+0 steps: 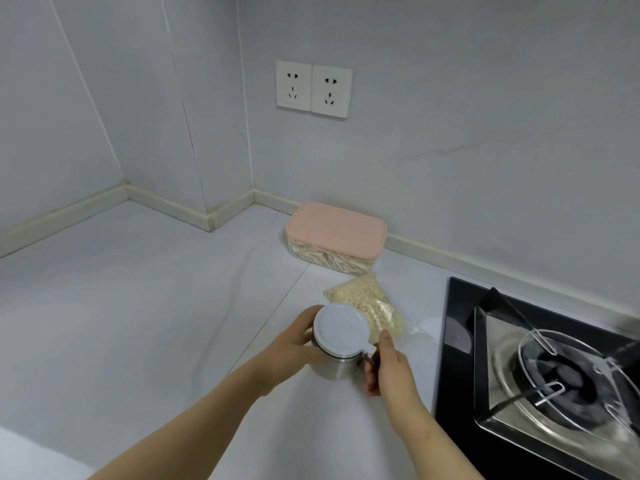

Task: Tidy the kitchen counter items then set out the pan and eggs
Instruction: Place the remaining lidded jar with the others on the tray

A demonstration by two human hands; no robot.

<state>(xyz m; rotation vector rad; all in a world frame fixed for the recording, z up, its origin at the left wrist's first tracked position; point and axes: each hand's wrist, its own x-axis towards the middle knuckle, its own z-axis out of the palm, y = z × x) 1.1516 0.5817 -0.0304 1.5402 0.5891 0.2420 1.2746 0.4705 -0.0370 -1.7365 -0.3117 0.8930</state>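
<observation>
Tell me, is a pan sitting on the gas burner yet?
No, the gas burner carries only its bare wire support, while the left hand and right hand hold the steel canister.

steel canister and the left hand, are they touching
Touching. The head view shows the left hand curled round the side of the steel canister, just under its white lid, with no gap between them.

The canister (332, 363) is brushed metal with a matt, probably plastic lid (339, 329); the stove top (457, 327) is glossy black glass.
</observation>
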